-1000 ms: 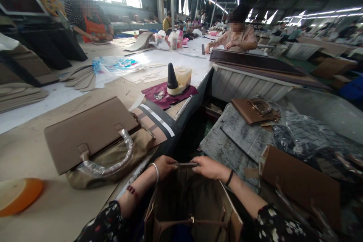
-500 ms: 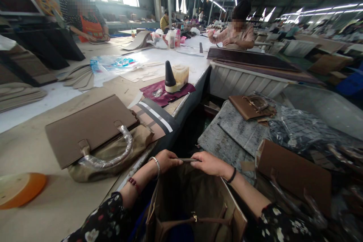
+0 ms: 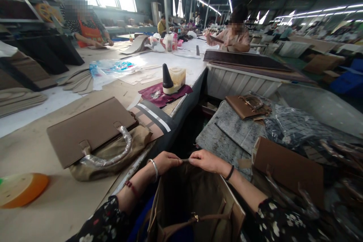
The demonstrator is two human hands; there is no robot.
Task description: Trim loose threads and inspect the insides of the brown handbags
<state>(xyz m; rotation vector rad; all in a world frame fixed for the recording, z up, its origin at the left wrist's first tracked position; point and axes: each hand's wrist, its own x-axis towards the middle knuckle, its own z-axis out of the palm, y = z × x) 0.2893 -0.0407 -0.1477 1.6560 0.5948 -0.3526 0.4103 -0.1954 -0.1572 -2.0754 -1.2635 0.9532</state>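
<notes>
An open brown handbag (image 3: 198, 193) is at my front, its khaki lining showing and a small gold-coloured clasp (image 3: 195, 216) on a strap near me. My left hand (image 3: 166, 162) pinches the bag's far rim from the left. Close beside it, my right hand (image 3: 206, 161) grips the same rim from the right, leaving a short stretch of edge between them. The bag's bottom is in shadow. On the table to the left lies another brown handbag (image 3: 93, 132), its handle (image 3: 113, 155) wrapped in clear plastic.
An orange-rimmed dish (image 3: 32, 190) sits at the table's left. A black-coned glue pot (image 3: 168, 79) stands on purple material (image 3: 153, 95). Right of me, more brown handbags (image 3: 289, 170) lie by grey padded sheets (image 3: 227, 132). Two co-workers work farther along the table.
My hands have drawn slightly closer together along the bag's rim, still holding it. The view has shifted a little. The co-worker at the far right has raised a dark strip.
</notes>
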